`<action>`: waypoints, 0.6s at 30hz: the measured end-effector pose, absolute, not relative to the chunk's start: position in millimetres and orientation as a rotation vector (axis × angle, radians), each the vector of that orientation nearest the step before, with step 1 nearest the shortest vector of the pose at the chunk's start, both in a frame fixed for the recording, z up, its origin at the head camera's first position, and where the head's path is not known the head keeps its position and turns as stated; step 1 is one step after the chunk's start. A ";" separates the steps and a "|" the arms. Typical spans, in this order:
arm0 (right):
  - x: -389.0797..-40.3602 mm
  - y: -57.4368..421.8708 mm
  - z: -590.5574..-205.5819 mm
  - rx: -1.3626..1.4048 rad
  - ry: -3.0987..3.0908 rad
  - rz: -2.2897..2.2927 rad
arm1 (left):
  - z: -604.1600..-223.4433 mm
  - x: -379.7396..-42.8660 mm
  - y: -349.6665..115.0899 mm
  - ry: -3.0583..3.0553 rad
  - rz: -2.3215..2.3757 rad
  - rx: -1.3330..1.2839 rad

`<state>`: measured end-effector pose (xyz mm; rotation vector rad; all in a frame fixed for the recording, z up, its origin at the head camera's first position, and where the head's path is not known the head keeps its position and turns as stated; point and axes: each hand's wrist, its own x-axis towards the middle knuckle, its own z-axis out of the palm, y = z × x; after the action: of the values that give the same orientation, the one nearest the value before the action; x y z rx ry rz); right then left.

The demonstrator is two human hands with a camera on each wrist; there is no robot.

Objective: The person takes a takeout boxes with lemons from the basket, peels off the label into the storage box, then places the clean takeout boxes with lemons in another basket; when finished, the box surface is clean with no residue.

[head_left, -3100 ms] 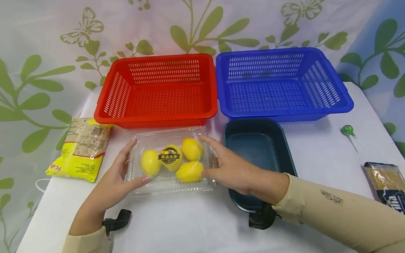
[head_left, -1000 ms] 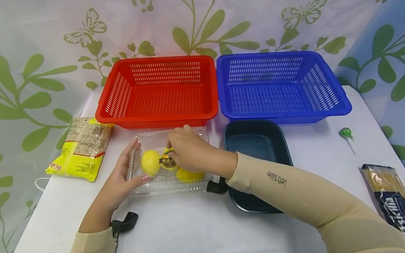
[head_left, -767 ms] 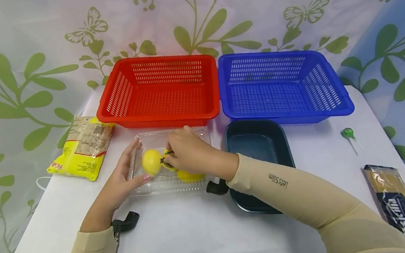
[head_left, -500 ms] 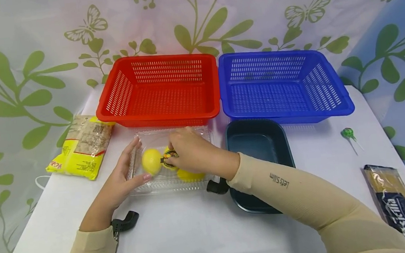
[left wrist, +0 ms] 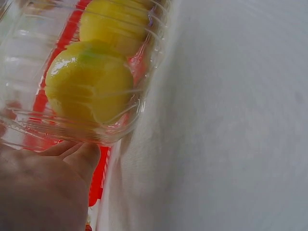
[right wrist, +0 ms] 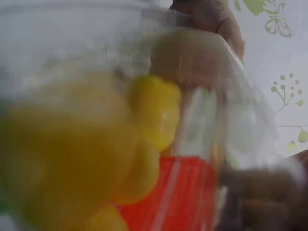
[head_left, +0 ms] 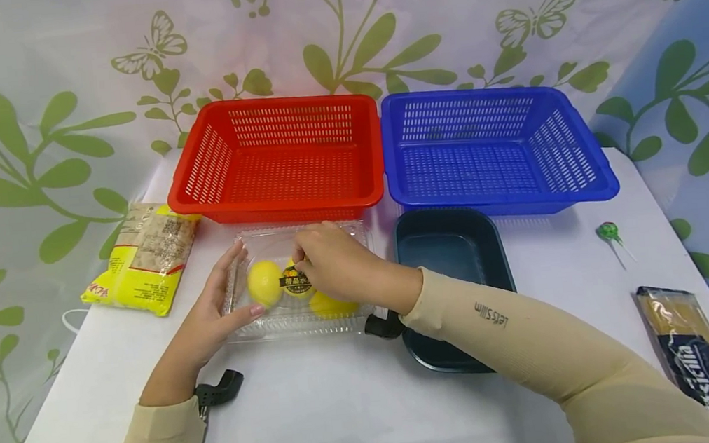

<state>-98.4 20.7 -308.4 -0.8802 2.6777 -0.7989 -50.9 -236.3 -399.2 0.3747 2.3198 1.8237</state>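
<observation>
A clear plastic clamshell box point(head_left: 256, 332) sits in front of the baskets, with several lemons point(head_left: 265, 283) inside and a black-banded fruit label point(head_left: 297, 281) on its lid. My left hand point(head_left: 206, 319) holds the box by its left end, thumb over the lid's front part and fingers at the back left corner. Over the lid's right half is my right hand point(head_left: 339, 261), fingers curled down, thumb and fingertips right at the label. I cannot tell whether they pinch it. That hand covers part of the lemons. The right wrist view is blurred, with lemons point(right wrist: 156, 110) seen through plastic.
Behind the box stand a red basket point(head_left: 277, 210) and a blue basket point(head_left: 505, 201). A dark green tray point(head_left: 462, 363) lies under the right forearm. A yellow food bag point(head_left: 149, 260) is at left; a green lollipop point(head_left: 608, 231) and a La Sicilia pasta pack point(head_left: 696, 360) are at right.
My right hand has left the box's right end and come over the lid to the label. Its thumb has drawn back off the label's middle. The left hand stays at the left end.
</observation>
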 end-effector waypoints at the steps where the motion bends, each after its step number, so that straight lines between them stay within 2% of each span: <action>1: -98.4 22.4 -306.6 -0.875 2.661 -0.813 | -399.5 -51.2 -236.6 2.318 1.824 0.378; 12: -120.6 86.5 -261.7 -0.793 2.435 -0.972 | -398.6 -49.5 -238.2 2.331 1.818 0.367; 18: -132.2 139.0 -259.5 -0.773 2.441 -0.898 | -398.4 -51.0 -237.2 2.312 1.835 0.385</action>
<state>-132.2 139.0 -259.5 -0.7728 2.4413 -0.8984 -51.0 -237.2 -398.4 0.3853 2.3122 1.8345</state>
